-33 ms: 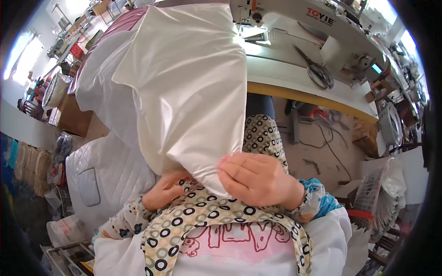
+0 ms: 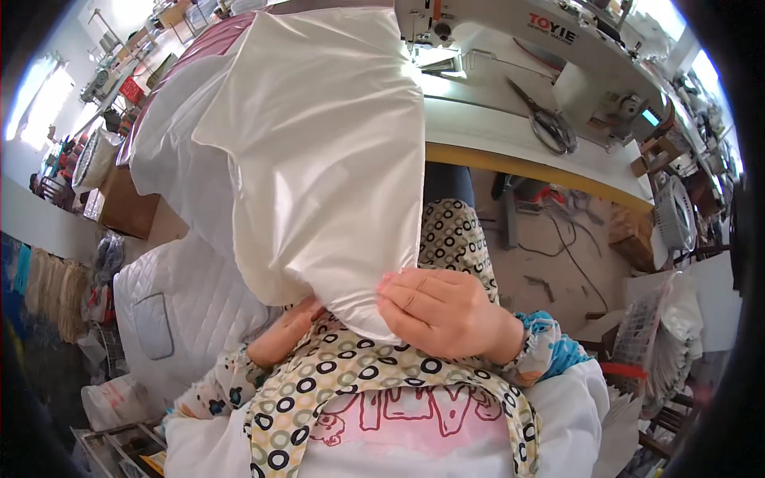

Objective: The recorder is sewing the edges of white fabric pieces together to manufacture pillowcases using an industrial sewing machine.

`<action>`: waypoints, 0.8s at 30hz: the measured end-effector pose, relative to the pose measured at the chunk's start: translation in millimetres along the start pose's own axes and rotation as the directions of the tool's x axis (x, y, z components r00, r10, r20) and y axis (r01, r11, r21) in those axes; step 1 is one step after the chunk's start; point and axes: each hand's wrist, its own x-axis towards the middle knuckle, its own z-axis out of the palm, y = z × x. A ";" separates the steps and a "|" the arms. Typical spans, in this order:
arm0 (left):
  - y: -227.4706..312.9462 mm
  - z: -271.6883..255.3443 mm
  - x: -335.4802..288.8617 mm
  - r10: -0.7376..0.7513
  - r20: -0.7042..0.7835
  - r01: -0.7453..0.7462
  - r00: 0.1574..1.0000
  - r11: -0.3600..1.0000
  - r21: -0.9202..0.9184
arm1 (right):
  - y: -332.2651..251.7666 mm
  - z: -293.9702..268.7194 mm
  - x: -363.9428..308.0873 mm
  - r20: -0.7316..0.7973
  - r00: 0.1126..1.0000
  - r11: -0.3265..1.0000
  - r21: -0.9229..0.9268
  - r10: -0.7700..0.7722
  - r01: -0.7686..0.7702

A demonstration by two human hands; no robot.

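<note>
A glossy cream-white satin fabric piece point(image 2: 327, 159) hangs from the sewing machine's table down to my lap, wrinkled and gathered at its near end. My right hand point(image 2: 446, 311) is closed, pinching the near right corner between thumb and fingers. My left hand point(image 2: 284, 331) lies at the near left edge, its fingers stretched out and their tips hidden under the fabric. Above the fabric's far right edge is the head of the white sewing machine point(image 2: 494, 36), its lamp lit by the needle area.
Black-handled scissors point(image 2: 551, 127) rest on the white machine table point(image 2: 478, 119), which has a yellow front edge. Sheer white fabric point(image 2: 179, 135) hangs at the left, above a quilted white cover point(image 2: 191, 295). Cables point(image 2: 570, 255) trail over the floor at right. A patterned apron point(image 2: 374, 362) covers my lap.
My left hand has straightened from a curled shape and slid slightly farther under the fabric. The fabric's lower left part has shifted a little. My right hand keeps its pinch, nearly still.
</note>
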 end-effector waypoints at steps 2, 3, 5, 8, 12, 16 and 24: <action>15.3 21.4 10.2 -0.058 -0.053 0.033 0.997 0.917 -0.397 | 2.1 -1.4 -2.1 0.014 1.000 0.999 0.037 0.022 -0.023; 23.6 28.4 16.7 -0.133 -0.078 0.034 0.988 0.683 -0.729 | 1.1 -2.5 -3.1 0.022 1.000 1.000 0.020 0.020 -0.020; 36.7 6.1 34.7 -0.016 -0.254 -0.121 0.967 0.849 -0.514 | -1.3 -0.4 -5.5 0.035 0.999 0.999 0.000 0.035 -0.035; 55.8 -72.7 19.2 0.462 -0.450 -0.202 0.764 0.834 0.513 | 3.3 -1.2 -0.1 0.049 0.999 0.999 0.045 -0.007 0.005; 97.6 -45.8 14.8 0.406 -0.695 -0.255 0.593 0.914 0.316 | 9.8 11.0 -9.3 0.130 0.991 0.984 0.177 -0.004 -0.020; 23.6 -89.2 15.1 0.391 -0.596 -0.189 0.701 0.908 0.374 | 25.5 45.8 -29.2 0.427 0.903 0.959 0.270 -0.042 -0.083; 34.1 -80.4 9.2 0.111 -0.697 -0.105 0.708 0.993 0.052 | 124.8 39.1 -8.8 0.102 0.969 0.961 0.140 0.225 -0.238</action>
